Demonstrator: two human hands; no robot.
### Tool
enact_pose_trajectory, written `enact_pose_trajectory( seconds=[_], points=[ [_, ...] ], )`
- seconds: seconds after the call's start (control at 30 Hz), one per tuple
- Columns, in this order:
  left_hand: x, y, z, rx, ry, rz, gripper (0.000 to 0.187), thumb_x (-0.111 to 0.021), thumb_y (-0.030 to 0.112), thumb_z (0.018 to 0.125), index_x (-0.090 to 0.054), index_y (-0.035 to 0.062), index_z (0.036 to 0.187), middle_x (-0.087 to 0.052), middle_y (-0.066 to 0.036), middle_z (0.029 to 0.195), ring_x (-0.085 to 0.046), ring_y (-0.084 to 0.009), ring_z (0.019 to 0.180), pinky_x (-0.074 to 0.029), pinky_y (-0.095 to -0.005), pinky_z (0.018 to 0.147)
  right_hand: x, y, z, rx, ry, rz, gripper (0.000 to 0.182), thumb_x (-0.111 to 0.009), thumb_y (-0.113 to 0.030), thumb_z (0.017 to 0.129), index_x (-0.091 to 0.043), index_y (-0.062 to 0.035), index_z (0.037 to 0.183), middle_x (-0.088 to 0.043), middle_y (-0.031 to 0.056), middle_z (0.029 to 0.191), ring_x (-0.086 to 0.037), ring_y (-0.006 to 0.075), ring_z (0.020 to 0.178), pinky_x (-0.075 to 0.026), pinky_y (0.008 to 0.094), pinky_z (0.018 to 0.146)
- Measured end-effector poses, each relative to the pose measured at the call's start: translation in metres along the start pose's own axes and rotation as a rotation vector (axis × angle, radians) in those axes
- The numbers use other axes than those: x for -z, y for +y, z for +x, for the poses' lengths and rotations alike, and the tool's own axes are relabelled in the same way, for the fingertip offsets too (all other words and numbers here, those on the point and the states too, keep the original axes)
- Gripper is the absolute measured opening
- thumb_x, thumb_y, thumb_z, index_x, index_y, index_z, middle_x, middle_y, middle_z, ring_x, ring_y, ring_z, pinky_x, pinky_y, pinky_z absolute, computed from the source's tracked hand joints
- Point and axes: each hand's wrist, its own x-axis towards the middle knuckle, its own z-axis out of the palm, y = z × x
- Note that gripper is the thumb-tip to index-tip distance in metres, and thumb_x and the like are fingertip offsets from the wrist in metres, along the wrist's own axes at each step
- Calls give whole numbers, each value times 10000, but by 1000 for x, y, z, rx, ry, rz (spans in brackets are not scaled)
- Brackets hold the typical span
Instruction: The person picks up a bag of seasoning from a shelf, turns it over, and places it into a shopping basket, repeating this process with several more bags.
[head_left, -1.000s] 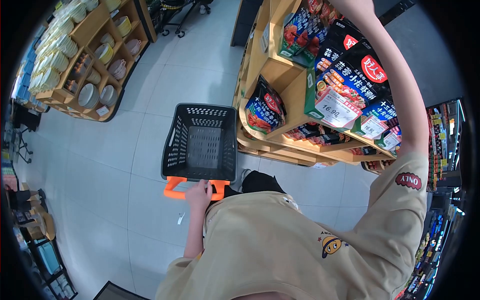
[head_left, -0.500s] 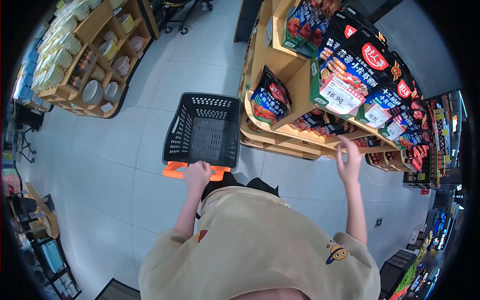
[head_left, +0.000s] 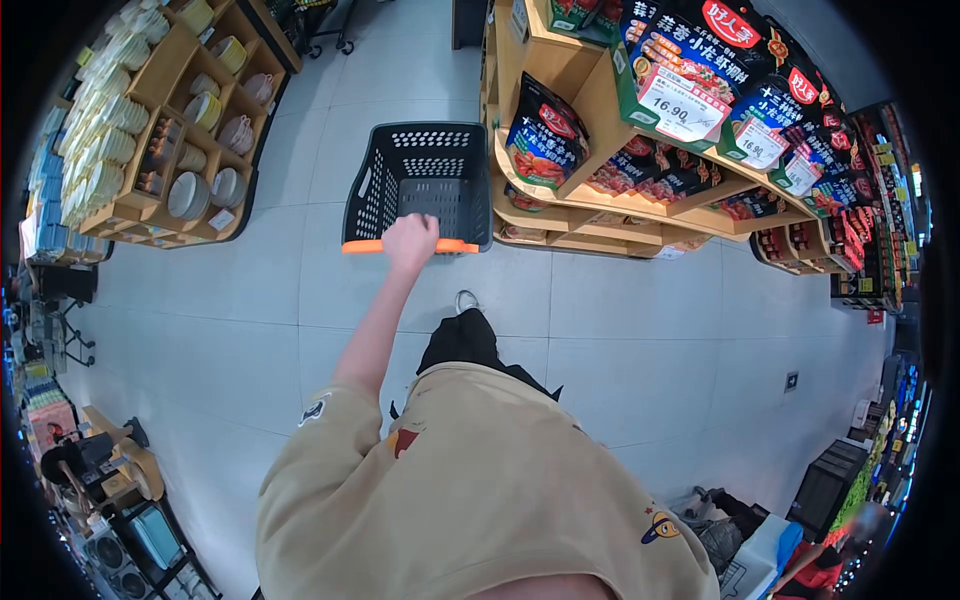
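Observation:
My left hand (head_left: 411,241) is closed around the orange handle (head_left: 458,246) of a black plastic shopping basket (head_left: 425,150). The basket is held out ahead of me, with perforated walls and nothing visible inside. My right hand is out of view. Close to the basket's right side, a dark pouch with a red label (head_left: 548,130) stands on the low end of a wooden shelf unit (head_left: 590,215).
More pouches (head_left: 690,50) fill the shelf at right, behind a price card (head_left: 684,102). Bowls and plates (head_left: 188,195) sit in a wooden display at left. A person in red (head_left: 822,570) is at the lower right. Tiled floor (head_left: 630,380) lies between.
My left arm has stretched forward, and the basket is farther from my body. The right hand, raised near the shelf before, has dropped out of view. A stepping foot now shows.

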Motion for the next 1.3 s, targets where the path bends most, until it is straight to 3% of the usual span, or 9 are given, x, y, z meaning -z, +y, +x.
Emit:
enact_pose_trajectory(
  seconds=[0.03, 0.13, 0.43, 0.47, 0.63, 0.83, 1.03, 1.1, 1.3],
  points=[
    [-1, 0, 8, -3, 1, -3, 354, -455, 296, 740, -622, 21, 591, -577, -173, 566, -586, -316, 528, -478, -401, 505, 15, -35, -32, -322, -158, 316, 232, -486, -189, 737, -623, -5, 701, -599, 97, 645, -578, 181, 570, -468, 314, 548],
    [-2, 0, 29, -24, -13, 9, 368, -445, 302, 747, -626, 18, 599, -587, -165, 579, -592, -314, 542, -480, -395, 514, 61, -110, -39, -584, -197, 502, 234, -495, -202, 745, -619, -5, 718, -601, 93, 653, -579, 175, 589, -469, 308, 558],
    [5, -12, 87, -96, -215, 11, 383, -415, 324, 766, -646, 35, 668, -612, -153, 652, -614, -293, 620, -493, -381, 580, 244, -264, 114, -871, 225, 968, 250, -521, -239, 767, -607, -5, 769, -605, 81, 677, -581, 158, 647, -473, 289, 586],
    [5, -17, 92, -117, -257, 7, 382, -417, 325, 766, -646, 36, 666, -613, -153, 653, -616, -291, 622, -494, -379, 580, 286, -285, 141, -958, 162, 1186, 241, -512, -224, 785, -578, -16, 888, -611, 68, 720, -576, 135, 679, -467, 275, 589],
    [13, -37, 116, -184, -387, 7, 367, -399, 292, 777, -651, 41, 690, -620, -150, 683, -619, -288, 644, -496, -377, 596, 369, -341, 239, -810, 309, 1325, 255, -435, -202, 842, -531, -54, 1027, -602, 40, 830, -563, 107, 713, -438, 229, 603],
    [13, -57, 134, -390, -630, 71, 479, -369, 419, 817, -645, 33, 754, -623, -147, 718, -614, -284, 713, -481, -383, 656, 347, -401, 254, -783, 462, 1379, 245, -439, -182, 840, -529, -48, 1023, -597, 40, 839, -548, 93, 711, -434, 227, 597],
    [32, -74, 133, -880, -754, 87, 494, -458, 539, 735, -646, 83, 756, -623, -110, 702, -607, -262, 697, -477, -381, 652, 273, -463, 207, -1173, 514, 1403, 232, -492, -154, 781, -567, -8, 944, -612, 88, 775, -572, 140, 629, -443, 258, 520],
    [24, -77, 135, -892, -745, 70, 467, -492, 523, 717, -644, 83, 757, -622, -110, 698, -608, -261, 698, -479, -378, 646, 269, -482, 191, -1359, 310, 1280, 226, -514, -165, 757, -582, -3, 899, -612, 97, 744, -573, 156, 597, -447, 275, 493],
    [18, -76, 134, -871, -735, 62, 385, -560, 459, 690, -644, 91, 767, -621, -107, 695, -610, -259, 691, -484, -369, 638, 248, -472, 198, -1353, 497, 1453, 228, -502, -166, 761, -589, 1, 889, -617, 98, 723, -581, 155, 583, -447, 278, 471]
  ],
)
